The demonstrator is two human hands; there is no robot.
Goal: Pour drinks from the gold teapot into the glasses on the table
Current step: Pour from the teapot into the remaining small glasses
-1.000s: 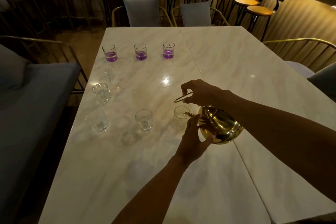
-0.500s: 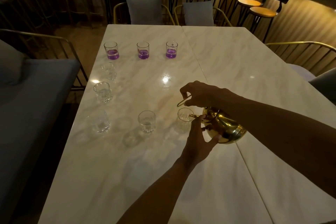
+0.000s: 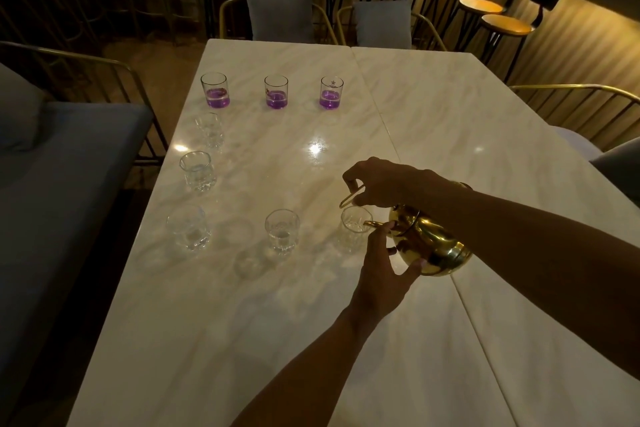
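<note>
The gold teapot (image 3: 433, 246) hangs tilted to the left, its spout over a clear cut glass (image 3: 351, 229) near the table's middle. My right hand (image 3: 377, 182) grips the teapot's thin gold handle from above. My left hand (image 3: 384, 267) supports the pot's body and lid with spread, curved fingers. Several more clear glasses stand to the left, among them one (image 3: 282, 232) beside the spout and one (image 3: 188, 227) near the left edge. Three straight glasses with purple liquid, such as the middle one (image 3: 276, 92), line the far side.
The white marble table (image 3: 242, 322) is two tops joined by a seam on the right. A grey bench (image 3: 52, 166) runs along the left. Cushioned gold-frame chairs (image 3: 277, 10) stand at the far end, bar stools (image 3: 505, 24) behind them, another chair (image 3: 588, 114) at right.
The teapot stays tilted over the same glass, with both hands holding as before. The view has shifted slightly; no glass has moved.
</note>
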